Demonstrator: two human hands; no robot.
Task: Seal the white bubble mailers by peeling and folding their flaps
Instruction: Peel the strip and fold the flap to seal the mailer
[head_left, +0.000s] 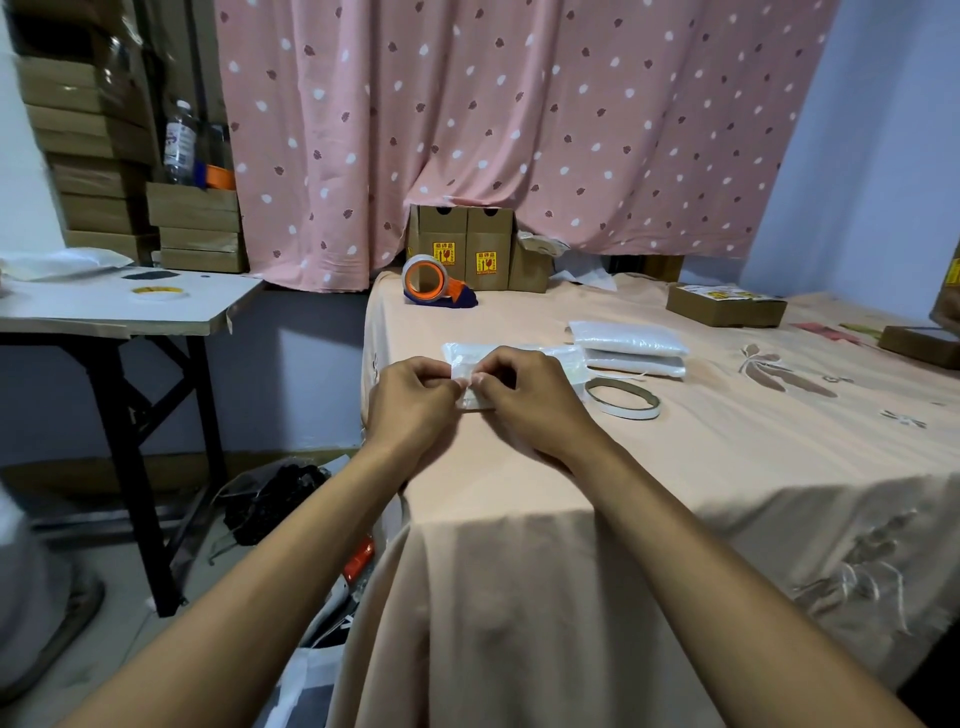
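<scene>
1. Near the front-left corner of the bed (519, 467), just left of the tape ring (622, 397), I have one white bubble mailer (511, 353) lying flat under both hands.
2. My left hand (410, 400) and right hand (524, 397) are curled almost closed, fingertips meeting at the mailer's near edge and pinching what looks like its flap or the peel strip; I cannot tell which from this angle.
3. I judge the step in hand is starting the peel. To do it well I would pin the flap with one hand and draw the strip low and steady along the edge with the other, so the liner does not tear.
4. Then fold the flap squarely over the opening and press from the middle outward to avoid wrinkles.
5. Right of the tape ring and a little further back, two more mailers (628, 345) are stacked; whether they are sealed I cannot tell.
6. Beyond the mailer in hand, the orange tape dispenser (436, 286) sits well clear.
</scene>
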